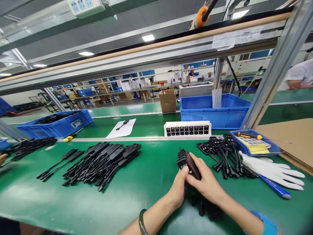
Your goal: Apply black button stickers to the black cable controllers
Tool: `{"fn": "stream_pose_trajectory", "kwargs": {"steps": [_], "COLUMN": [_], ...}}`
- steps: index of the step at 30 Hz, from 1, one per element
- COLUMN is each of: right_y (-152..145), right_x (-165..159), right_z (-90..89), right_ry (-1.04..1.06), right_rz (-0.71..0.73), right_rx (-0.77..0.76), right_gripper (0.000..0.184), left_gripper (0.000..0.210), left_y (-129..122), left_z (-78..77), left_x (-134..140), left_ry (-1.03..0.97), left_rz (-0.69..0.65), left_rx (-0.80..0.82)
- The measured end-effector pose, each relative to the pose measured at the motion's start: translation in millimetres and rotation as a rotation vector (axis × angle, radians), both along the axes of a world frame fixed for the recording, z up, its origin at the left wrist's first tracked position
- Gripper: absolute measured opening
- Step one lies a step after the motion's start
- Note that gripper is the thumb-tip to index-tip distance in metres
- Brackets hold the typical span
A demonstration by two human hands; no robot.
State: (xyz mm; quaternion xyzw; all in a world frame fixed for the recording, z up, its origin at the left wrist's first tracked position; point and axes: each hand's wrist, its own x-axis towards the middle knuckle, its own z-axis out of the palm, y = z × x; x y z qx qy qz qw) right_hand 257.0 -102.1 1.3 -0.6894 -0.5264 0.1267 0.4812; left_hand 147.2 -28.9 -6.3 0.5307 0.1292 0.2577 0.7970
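Observation:
Both hands hold a bundle of black cabled modules (188, 164), small flat boxes stacked together with short cables hanging beneath them over the green bench. My left hand (179, 187) is closed round the near left side, its thumb pressed on the boxes. On the right side, my right hand (204, 179) grips the same bundle, fingers over the top. To the right lies a loose pile of similar modules (218, 147) with labelled faces up. Left of my hands, a larger pile of cabled modules (105, 160) lies face down, with a few set apart (63, 161).
A white holder (187, 129) with a row of labelled pieces stands behind my hands. Blue bins (212, 114) (57, 124) sit further back. At right are a blue tray (271, 149), white glove (271, 169) and blue-handled tool (275, 187). Someone's hand (3, 159) shows at far left.

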Motion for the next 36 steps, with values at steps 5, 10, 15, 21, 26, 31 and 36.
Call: {"fn": "stream_pose_trajectory", "kwargs": {"steps": [5, 10, 15, 21, 26, 31, 36], "right_y": [-4, -7, 1, 7, 13, 13, -4], "right_x": [-20, -1, 16, 10, -10, -18, -5], "right_z": [-2.9, 0.7, -0.9, -8.3, -15.8, -20.4, -12.5], "right_ry": [-0.349, -0.039, 0.627, 0.811, 0.768, 0.671, 0.104], "right_rz": [0.024, 0.137, -0.117, -0.147, -0.135, -0.032, 0.256], "right_rx": [0.034, 0.094, 0.206, 0.306, 0.283, 0.289, -0.109], "right_gripper": [0.079, 0.074, 0.059, 0.061, 0.063, 0.058, 0.091], "left_gripper": [0.063, 0.068, 0.102, 0.117, 0.113, 0.079, 0.081], "left_y": [-2, 43, 59, 42, 19, 8, 19], "left_z": [4.1, 44.4, 56.6, 27.8, 14.9, 3.6, 12.5], "left_x": [-9, -32, -43, -29, -20, -11, -13], "left_ry": [-0.033, 0.141, 0.436, 0.548, 0.532, 0.344, 0.152], "left_rz": [0.069, 0.138, -0.008, -0.277, -0.169, 0.029, 0.126], "left_rx": [0.015, 0.123, 1.176, 1.446, 1.159, 0.813, 0.149]}}
